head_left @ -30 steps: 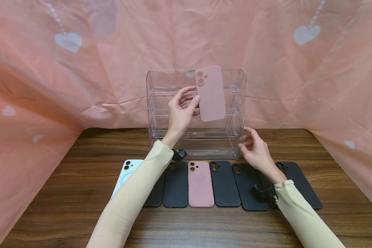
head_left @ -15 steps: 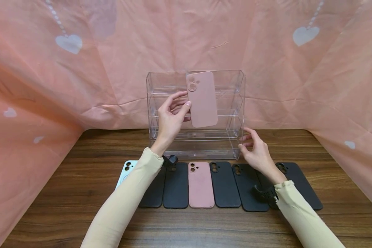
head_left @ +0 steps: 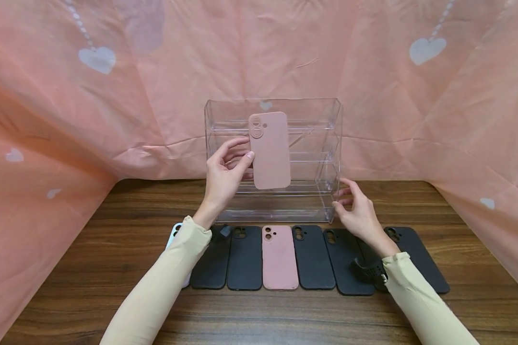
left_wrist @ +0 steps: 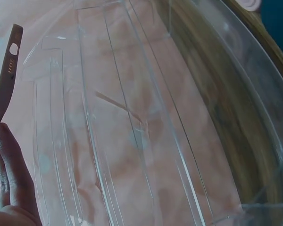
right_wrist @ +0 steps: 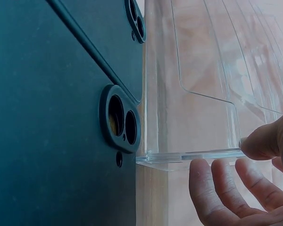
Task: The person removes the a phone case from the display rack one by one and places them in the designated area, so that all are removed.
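My left hand (head_left: 225, 175) pinches a pink phone case (head_left: 271, 153) along its left edge, thumb in front and fingers behind. The case is upright, in front of the clear tiered acrylic rack (head_left: 276, 214); in the left wrist view the phone case (left_wrist: 8, 70) shows edge-on with its side cutouts. Low at the rack's right side, my right hand (head_left: 358, 211) grips the side panel. The right wrist view has the thumb on one face of the panel (right_wrist: 203, 154) and the fingers along the other.
Before the rack lies a row of phone cases: a pink one (head_left: 280, 258), several black ones such as this black case (head_left: 313, 258), and a pale blue one (head_left: 174, 232) mostly under my left sleeve. Pink cloth (head_left: 177, 72) with white hearts hangs behind and beside the wooden table (head_left: 259, 316).
My left hand has moved left and down with the pink phone case, which is now closer to vertical. The right hand stays at the rack's side.
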Available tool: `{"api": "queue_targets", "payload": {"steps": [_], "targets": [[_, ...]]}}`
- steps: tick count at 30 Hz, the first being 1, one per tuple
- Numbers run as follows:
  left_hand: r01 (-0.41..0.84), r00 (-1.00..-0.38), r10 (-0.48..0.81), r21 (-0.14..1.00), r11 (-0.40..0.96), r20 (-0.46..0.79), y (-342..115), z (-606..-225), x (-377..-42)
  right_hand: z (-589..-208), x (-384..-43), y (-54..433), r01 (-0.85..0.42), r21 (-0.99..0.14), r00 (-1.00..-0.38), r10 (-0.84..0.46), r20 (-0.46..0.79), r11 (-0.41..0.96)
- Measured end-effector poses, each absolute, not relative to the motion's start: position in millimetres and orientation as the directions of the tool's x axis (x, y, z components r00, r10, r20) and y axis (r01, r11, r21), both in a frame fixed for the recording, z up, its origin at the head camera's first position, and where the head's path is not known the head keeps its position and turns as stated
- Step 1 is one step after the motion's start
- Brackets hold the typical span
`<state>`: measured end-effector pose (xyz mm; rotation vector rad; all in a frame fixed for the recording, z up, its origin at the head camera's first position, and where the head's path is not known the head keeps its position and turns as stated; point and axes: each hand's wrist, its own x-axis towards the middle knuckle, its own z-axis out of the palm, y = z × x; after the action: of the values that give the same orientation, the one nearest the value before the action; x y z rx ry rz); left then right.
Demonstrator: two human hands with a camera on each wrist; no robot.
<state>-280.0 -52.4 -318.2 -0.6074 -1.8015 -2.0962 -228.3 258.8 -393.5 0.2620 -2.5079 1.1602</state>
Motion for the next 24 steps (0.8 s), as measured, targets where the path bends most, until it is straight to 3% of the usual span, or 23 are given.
{"api": "queue_targets", "payload": {"steps": [24], "targets": [[0.453, -0.884, 0.090, 0.888, -0.071, 0.458, -86.1, -330.6, -257.1, -392.2, -228.2, 260.3, -0.308, -0.703, -0.922, -0.018, 0.387, 0.641]]}}
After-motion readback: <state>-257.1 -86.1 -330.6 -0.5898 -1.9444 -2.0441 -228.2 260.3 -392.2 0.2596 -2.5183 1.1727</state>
